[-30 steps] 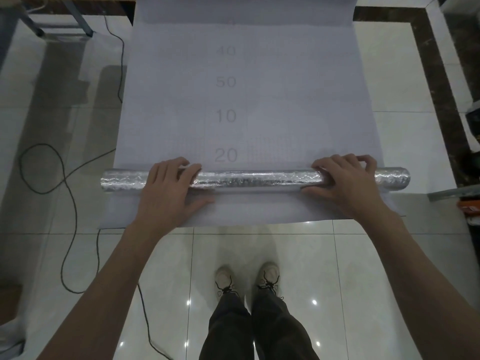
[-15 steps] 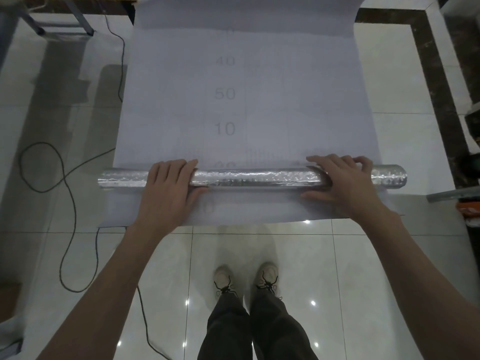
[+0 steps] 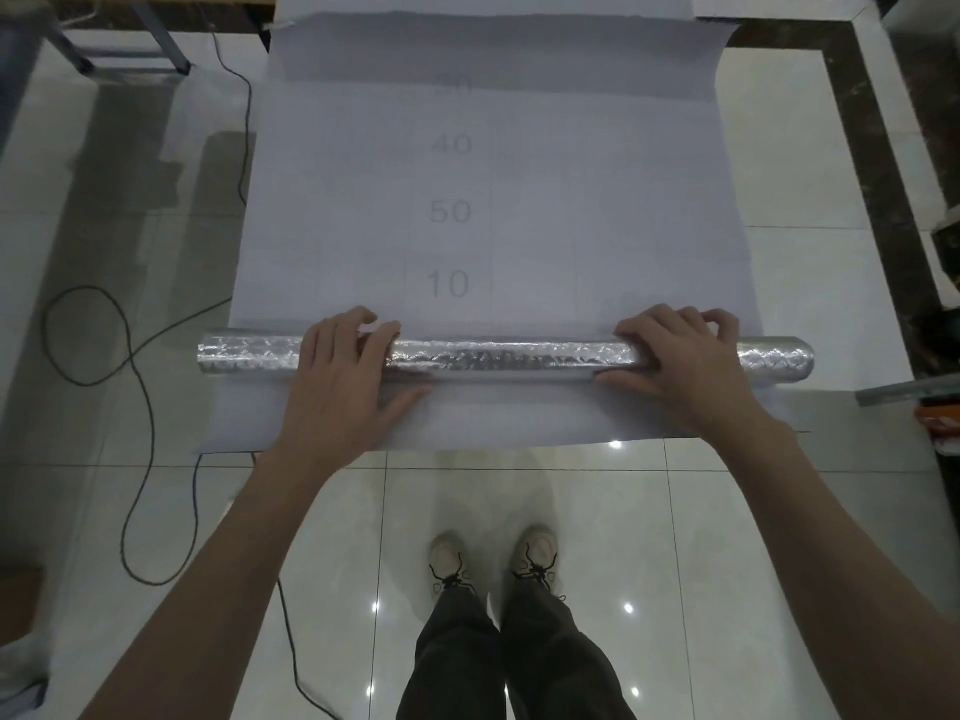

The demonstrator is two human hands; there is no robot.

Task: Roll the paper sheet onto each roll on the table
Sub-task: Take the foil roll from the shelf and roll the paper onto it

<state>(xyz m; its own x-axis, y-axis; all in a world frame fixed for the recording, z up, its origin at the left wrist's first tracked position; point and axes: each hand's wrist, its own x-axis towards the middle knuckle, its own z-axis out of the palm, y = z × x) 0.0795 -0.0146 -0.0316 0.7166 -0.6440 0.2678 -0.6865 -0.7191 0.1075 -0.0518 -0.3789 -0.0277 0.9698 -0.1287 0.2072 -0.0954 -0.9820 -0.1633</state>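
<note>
A tiled floor point(image 3: 810, 200) is seen around a numbered paper sheet point(image 3: 571, 226) spread from 12 toward 6 o'clock. Near its 6 o'clock edge a silver roll point(image 3: 519, 358) is laid across, 9 to 3 o'clock. It is gripped toward 9 o'clock by the left hand point(image 3: 343, 379) and toward 3 o'clock by the right hand point(image 3: 680, 366), fingers curled over it.

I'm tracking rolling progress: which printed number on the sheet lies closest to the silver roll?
The 10, printed just beyond the silver roll; the 50, 40 and 30 lie progressively farther up the paper sheet.
</note>
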